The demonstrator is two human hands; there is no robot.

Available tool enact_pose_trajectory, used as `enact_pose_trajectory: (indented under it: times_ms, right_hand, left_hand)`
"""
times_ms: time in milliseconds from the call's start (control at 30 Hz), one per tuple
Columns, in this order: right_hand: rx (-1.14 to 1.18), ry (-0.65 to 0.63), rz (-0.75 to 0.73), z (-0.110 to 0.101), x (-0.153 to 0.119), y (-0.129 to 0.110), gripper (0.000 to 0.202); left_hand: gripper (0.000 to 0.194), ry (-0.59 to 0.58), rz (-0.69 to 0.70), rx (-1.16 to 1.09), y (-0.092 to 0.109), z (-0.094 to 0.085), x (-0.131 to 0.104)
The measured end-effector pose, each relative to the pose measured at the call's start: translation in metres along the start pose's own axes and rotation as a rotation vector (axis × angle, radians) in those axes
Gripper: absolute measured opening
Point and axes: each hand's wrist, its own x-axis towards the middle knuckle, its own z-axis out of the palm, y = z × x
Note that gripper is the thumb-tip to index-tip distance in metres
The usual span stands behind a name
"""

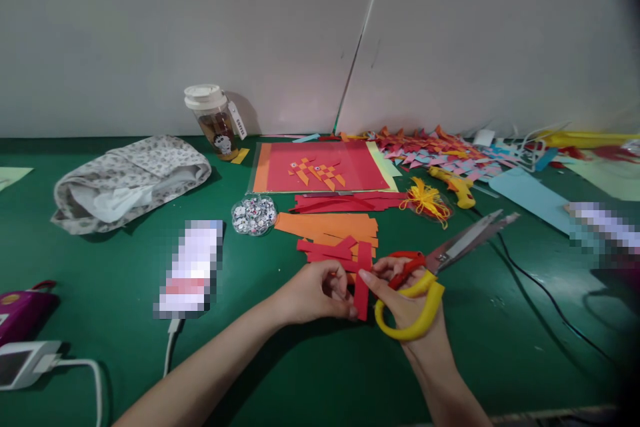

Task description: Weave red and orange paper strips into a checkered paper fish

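Note:
A red paper strip [365, 257] stands upright between my two hands, over other strips that lie across it. My left hand [315, 290] pinches its lower left edge with curled fingers. My right hand [403, 307] has the thumb pressed on the strip's front. Hooked over that same hand are large scissors [463, 243] with yellow and red handles, their blades slightly parted and pointing up to the right. Just behind my hands lie orange paper strips [335, 227] and more red strips [350, 202]. Some fingertips are hidden behind the paper.
Woven orange paper fish [325, 173] lie on a red sheet [367, 163] at the back. Googly eyes [254, 215], yellow thread [425, 199], a yellow glue gun [455, 187], a phone [193, 267], a cloth bag [135, 180] and a cup [213, 123] surround the work area.

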Motion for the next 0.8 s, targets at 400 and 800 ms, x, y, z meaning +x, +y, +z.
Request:
enact_pose_trajectory:
  times_ms: [400, 800]
  right_hand:
    - [0.050, -0.020, 0.058, -0.003, 0.000, 0.005, 0.046]
    - [0.174, 0.025, 0.049, -0.013, -0.001, 0.002, 0.047]
  left_hand:
    - [0.032, -0.035, -0.009, -0.023, 0.001, -0.002, -0.001]
    - [0.021, 0.060, 0.044, 0.058, 0.025, -0.016, -0.008]
